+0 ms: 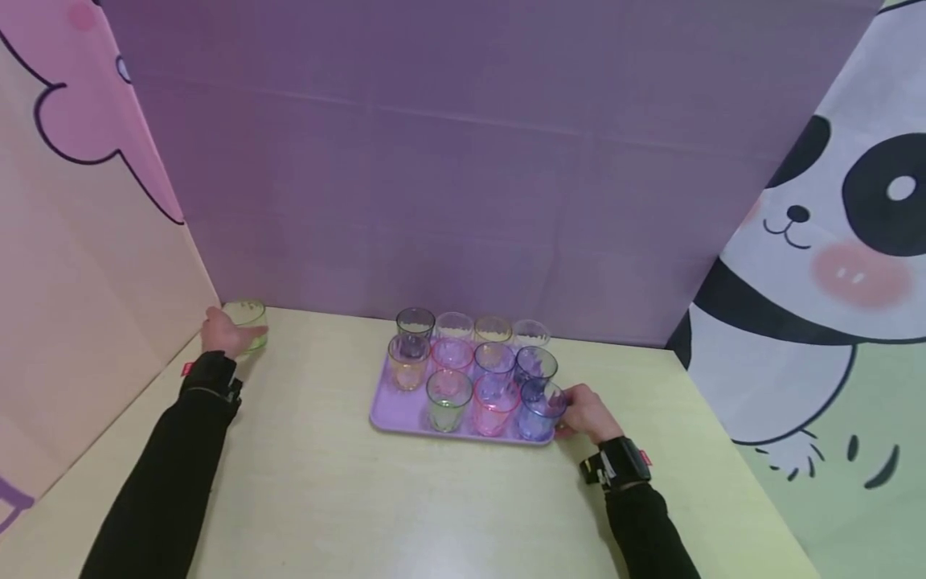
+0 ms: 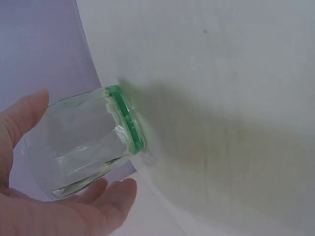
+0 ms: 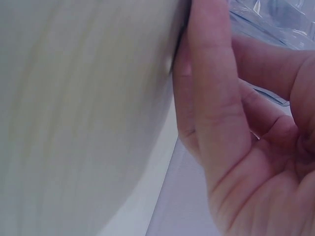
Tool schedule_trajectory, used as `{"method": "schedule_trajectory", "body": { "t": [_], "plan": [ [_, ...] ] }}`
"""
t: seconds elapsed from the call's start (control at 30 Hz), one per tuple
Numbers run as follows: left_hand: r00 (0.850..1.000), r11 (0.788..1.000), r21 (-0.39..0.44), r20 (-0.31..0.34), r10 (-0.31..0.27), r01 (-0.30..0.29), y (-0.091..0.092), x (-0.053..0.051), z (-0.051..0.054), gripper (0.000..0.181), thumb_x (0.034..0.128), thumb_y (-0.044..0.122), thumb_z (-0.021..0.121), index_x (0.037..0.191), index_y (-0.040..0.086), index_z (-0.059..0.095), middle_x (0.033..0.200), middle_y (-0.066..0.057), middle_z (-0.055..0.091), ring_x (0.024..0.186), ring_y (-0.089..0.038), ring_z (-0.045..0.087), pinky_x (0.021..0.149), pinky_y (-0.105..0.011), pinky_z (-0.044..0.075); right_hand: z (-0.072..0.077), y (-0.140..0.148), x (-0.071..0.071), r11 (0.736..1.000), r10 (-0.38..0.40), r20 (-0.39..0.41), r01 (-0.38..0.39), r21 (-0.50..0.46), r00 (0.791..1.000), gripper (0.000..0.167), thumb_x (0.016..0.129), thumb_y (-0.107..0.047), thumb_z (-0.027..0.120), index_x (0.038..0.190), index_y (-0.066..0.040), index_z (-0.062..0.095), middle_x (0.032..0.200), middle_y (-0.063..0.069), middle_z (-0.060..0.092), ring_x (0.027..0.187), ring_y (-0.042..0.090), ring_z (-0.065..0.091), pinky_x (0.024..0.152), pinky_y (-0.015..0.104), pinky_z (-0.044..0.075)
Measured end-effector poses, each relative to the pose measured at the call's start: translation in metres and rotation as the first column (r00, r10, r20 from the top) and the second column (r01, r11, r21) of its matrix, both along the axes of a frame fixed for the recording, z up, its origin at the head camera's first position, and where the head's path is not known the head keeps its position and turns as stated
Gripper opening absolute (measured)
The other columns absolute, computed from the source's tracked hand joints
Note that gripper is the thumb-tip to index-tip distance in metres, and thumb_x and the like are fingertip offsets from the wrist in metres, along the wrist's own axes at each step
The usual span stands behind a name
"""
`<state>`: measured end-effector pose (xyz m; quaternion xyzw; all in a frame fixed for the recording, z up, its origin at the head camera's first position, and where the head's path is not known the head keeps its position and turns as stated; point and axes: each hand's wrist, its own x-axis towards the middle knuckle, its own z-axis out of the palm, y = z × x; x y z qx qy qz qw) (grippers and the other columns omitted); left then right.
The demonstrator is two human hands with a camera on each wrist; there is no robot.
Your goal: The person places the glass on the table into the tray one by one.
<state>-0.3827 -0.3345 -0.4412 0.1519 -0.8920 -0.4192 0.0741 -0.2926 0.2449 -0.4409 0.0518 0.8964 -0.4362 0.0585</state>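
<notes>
At the far left corner of the table, my left hand holds a clear green-tinted glass. In the left wrist view, the thumb lies on one side of the glass and the fingers curve along the other; its thick green base is by the tabletop. My right hand is at the right edge of a purple tray, beside a blue glass at the tray's front right corner. In the right wrist view, the fingers hide where they touch, so I cannot tell whether they grip the tray or the glass.
On the tray stand several tinted glasses in rows, among them a green one, a pink one and an amber one. A purple backdrop closes the rear of the pale table; printed panels flank both sides.
</notes>
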Motion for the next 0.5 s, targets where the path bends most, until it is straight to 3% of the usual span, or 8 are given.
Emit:
{"method": "schedule_trajectory", "body": {
  "t": [0.27,0.5],
  "plan": [
    [0.998,1.000,-0.006,-0.059,-0.006,0.006,0.002,0.002,-0.003,0.093,0.0791,0.024,0.067,0.135,-0.016,0.004,0.128,-0.045,0.027,0.118,-0.055,0.029,0.100,-0.056,0.027,0.001,0.000,-0.002,1.000,0.010,0.011,-0.010,-0.022,1.000,0.020,0.071,0.016,0.055,0.089,0.010,0.063,0.080,0.017,0.064,0.060,0.026,0.064,0.054,0.035,0.055],
    [0.996,0.999,0.035,-0.089,0.030,-0.027,0.011,0.004,-0.005,0.101,0.0749,0.034,0.071,0.137,-0.009,0.004,0.129,-0.040,0.032,0.115,-0.054,0.034,0.096,-0.057,0.032,0.000,0.002,-0.002,1.000,0.014,0.010,-0.014,-0.002,1.000,0.020,0.070,0.016,0.053,0.085,0.008,0.063,0.078,0.016,0.063,0.058,0.024,0.063,0.053,0.034,0.054]
  ]
}}
